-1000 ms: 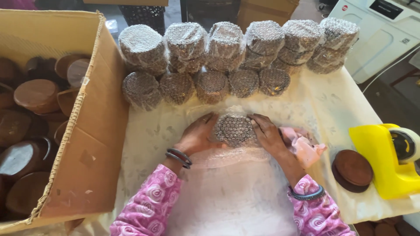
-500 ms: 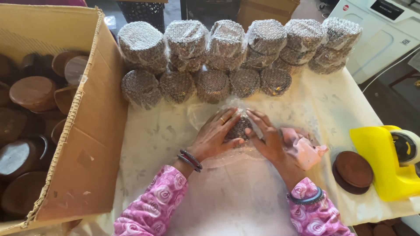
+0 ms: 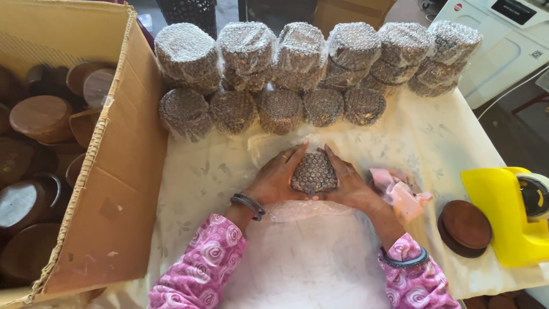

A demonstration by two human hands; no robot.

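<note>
My left hand (image 3: 275,177) and my right hand (image 3: 349,184) together cup a small round piece wrapped in bubble wrap (image 3: 313,173) on the white table cover (image 3: 194,177). It sits at the far end of a loose bubble wrap sheet (image 3: 309,252) that spreads toward me. Behind my hands stands a row of bubble-wrapped bundles (image 3: 320,57), with smaller wrapped rounds (image 3: 279,109) in front of them.
A large cardboard box (image 3: 114,171) at the left holds several round wooden pieces (image 3: 40,117). At the right lie a bare wooden disc (image 3: 464,226), a yellow tape dispenser (image 3: 509,220) and a crumpled pink cloth (image 3: 400,191).
My hands have folded in around the wrapped round piece and shifted slightly; the wrap now looks tighter about it. Nothing else has moved.
</note>
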